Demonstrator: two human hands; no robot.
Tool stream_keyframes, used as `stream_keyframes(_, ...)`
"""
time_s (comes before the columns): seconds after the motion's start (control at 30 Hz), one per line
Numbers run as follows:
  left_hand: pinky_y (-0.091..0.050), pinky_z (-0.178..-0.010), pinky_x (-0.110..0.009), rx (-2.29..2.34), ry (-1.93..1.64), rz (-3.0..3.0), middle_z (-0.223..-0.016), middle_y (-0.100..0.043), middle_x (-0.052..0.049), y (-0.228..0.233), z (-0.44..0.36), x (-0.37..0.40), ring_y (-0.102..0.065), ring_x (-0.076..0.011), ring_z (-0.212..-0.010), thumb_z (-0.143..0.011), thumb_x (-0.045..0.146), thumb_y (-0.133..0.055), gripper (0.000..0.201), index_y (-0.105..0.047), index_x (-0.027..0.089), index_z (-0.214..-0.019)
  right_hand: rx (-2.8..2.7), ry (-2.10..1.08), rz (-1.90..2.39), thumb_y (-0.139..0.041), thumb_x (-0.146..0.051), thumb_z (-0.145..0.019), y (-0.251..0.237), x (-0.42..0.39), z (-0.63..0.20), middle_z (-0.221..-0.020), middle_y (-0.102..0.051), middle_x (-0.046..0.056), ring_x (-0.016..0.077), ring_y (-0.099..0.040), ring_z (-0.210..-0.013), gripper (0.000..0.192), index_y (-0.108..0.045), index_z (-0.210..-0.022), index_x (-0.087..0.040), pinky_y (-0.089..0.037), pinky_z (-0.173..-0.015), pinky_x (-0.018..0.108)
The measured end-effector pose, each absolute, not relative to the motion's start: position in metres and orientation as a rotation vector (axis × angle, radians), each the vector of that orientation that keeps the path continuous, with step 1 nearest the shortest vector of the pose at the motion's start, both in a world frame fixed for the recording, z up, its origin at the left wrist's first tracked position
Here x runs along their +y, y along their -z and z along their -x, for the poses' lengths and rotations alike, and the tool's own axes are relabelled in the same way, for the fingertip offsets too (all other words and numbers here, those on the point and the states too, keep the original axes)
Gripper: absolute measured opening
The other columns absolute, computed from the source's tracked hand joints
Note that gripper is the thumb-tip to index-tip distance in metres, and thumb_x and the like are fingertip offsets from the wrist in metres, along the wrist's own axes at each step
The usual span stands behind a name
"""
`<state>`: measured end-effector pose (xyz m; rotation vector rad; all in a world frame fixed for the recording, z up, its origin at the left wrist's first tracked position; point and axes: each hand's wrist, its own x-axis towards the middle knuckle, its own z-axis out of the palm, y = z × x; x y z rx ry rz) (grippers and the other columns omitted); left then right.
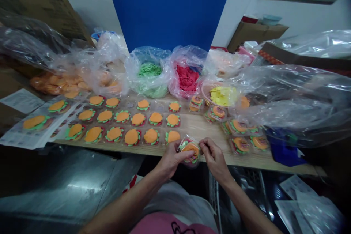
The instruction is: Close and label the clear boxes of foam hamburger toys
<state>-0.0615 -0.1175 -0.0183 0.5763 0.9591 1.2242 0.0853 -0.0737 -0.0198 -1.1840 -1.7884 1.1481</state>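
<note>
Wood bench (197,126): orange/green burger toy (189,150).

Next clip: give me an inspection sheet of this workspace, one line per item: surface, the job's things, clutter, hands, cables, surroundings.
Surface: wooden table, mostly covered.
Job's things: burger toy in a clear case, held at the table's near edge; rows of burger toys laid out to the left; more cased ones to the right.
Clutter: bags of green pieces, red pieces and orange pieces; basket of yellow pieces; loose plastic sheeting; printed sheets.
Hands: left hand and right hand both grip the case.
Cables: nothing seen.
Surroundings: blue panel, cardboard boxes, white wall.
</note>
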Motion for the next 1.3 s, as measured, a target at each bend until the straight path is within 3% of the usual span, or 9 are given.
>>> stream_keyframes(0.2,-0.044,-0.065,-0.024,0.982,-1.164,-0.628,-0.078,-0.065,-0.006,0.024,0.068,-0.122,-0.057,-0.0150,-0.068,-0.058,0.024,-0.073,0.030,-0.065,0.010,-0.083,-1.699,-1.370,1.163,-0.048,-0.038,-0.082,0.024,-0.076,-0.092,-0.063,-0.047,-0.001,0.0127,-0.045,-0.061,0.023,-0.051,-0.071,-0.018,-0.038,-0.055,0.022)
stream_keyframes(0.37,-0.042,-0.063,-0.024,1.021,-0.997,-0.718,-0.073,-0.063,-0.004,0.029,0.069,-0.127,-0.055,-0.0144,-0.065,-0.051,0.023,-0.076,0.033,-0.065,0.010,-0.079,-1.907,-1.430,1.070,-0.050,-0.034,-0.082,0.015,-0.065,-0.095,-0.081,-0.056,0.002,0.0144,-0.051,-0.075,0.019,-0.058,-0.085,-0.018,-0.040,-0.066,0.024)
stream_keyframes(0.5,-0.041,-0.066,-0.025,1.016,-0.907,-0.806,-0.072,-0.062,-0.003,0.032,0.066,-0.131,-0.055,-0.0150,-0.067,-0.049,0.022,-0.076,0.035,-0.067,0.011,-0.080,-2.074,-1.491,1.031,-0.051,-0.029,-0.080,0.013,-0.066,-0.087,-0.065,-0.051,-0.002,0.0121,-0.046,-0.062,0.014,-0.053,-0.072,-0.018,-0.037,-0.057,0.022)
stream_keyframes(0.63,-0.041,-0.065,-0.025,0.998,-0.874,-0.788,-0.072,-0.062,-0.002,0.035,0.067,-0.132,-0.055,-0.0153,-0.067,-0.049,0.020,-0.075,0.033,-0.068,0.012,-0.080,-2.068,-1.481,1.058,-0.049,-0.027,-0.081,0.018,-0.074,-0.082,-0.062,-0.048,-0.003,0.0116,-0.043,-0.060,0.017,-0.049,-0.067,-0.018,-0.035,-0.055,0.022)
stream_keyframes(0.8,-0.039,-0.058,-0.023,1.030,-0.877,-0.740,-0.065,-0.060,-0.002,0.030,0.070,-0.130,-0.052,-0.0128,-0.059,-0.048,0.023,-0.076,0.029,-0.066,0.011,-0.072,-1.796,-1.481,1.107,-0.050,-0.033,-0.080,0.029,-0.080,-0.085,-0.058,-0.042,-0.003,0.0112,-0.038,-0.057,0.022,-0.047,-0.064,-0.019,-0.033,-0.052,0.022)
stream_keyframes(1.03,-0.042,-0.070,-0.024,0.944,-1.162,-0.681,-0.083,-0.062,-0.004,0.025,0.061,-0.133,-0.054,-0.0137,-0.073,-0.063,0.026,-0.069,0.031,-0.061,0.013,-0.090,-1.241,-1.499,1.155,-0.054,-0.037,-0.079,0.048,-0.090,-0.086,-0.059,-0.037,-0.005,0.0102,-0.034,-0.052,0.022,-0.046,-0.068,-0.020,-0.030,-0.049,0.022)
stream_keyframes(1.3,-0.038,-0.063,-0.023,0.931,-0.941,-0.879,-0.070,-0.056,-0.001,0.027,0.067,-0.131,-0.049,-0.0130,-0.066,-0.061,0.020,-0.065,0.020,-0.063,0.013,-0.079,-1.827,-1.644,1.026,-0.050,-0.038,-0.082,0.021,-0.069,-0.096,-0.064,-0.048,-0.002,0.0122,-0.044,-0.061,0.023,-0.055,-0.072,-0.018,-0.035,-0.057,0.023)
